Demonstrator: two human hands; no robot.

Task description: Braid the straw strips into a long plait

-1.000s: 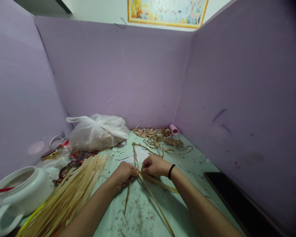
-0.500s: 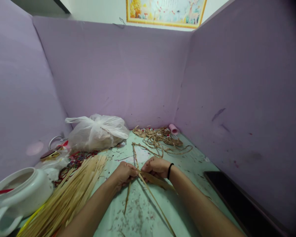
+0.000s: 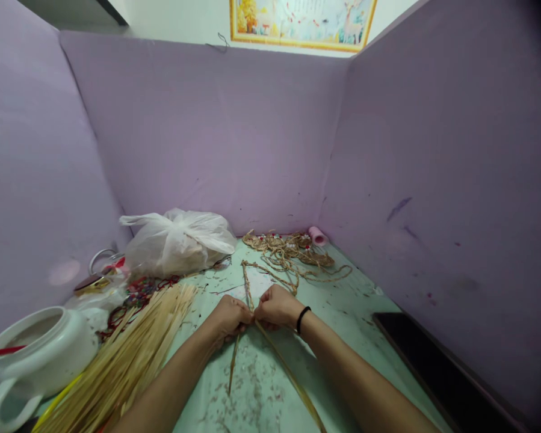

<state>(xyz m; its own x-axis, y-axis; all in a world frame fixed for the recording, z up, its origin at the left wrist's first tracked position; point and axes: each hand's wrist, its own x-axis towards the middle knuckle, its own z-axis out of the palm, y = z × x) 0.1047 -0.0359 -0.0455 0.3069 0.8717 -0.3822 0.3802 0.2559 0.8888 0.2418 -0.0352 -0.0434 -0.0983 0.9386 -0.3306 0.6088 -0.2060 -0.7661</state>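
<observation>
A thin braided straw cord [image 3: 247,285] runs from the far part of the table toward me and ends between my hands. My left hand [image 3: 231,317] is closed, pinching the cord's near end, and one short strand [image 3: 233,367] hangs down below it. Close against it, my right hand [image 3: 274,308], with a black band on the wrist, is closed at the same spot; its fingertips are partly hidden. From between the hands a long straw strand [image 3: 292,377] slants down to the right toward the front edge.
Left of my arm lies a bundle of flat straw strips [image 3: 130,349], beside a white ceramic pot [image 3: 49,343]. A tied white plastic bag [image 3: 180,240] stands behind. Farther back are coiled braided pieces [image 3: 292,252] and a pink spool [image 3: 318,236]. On the right lies a dark flat device [image 3: 432,367].
My right hand has turned over and closed in nearer to the left. The wide strand that stuck out under my right wrist now shows along the slanting strand. My left hand has stayed put.
</observation>
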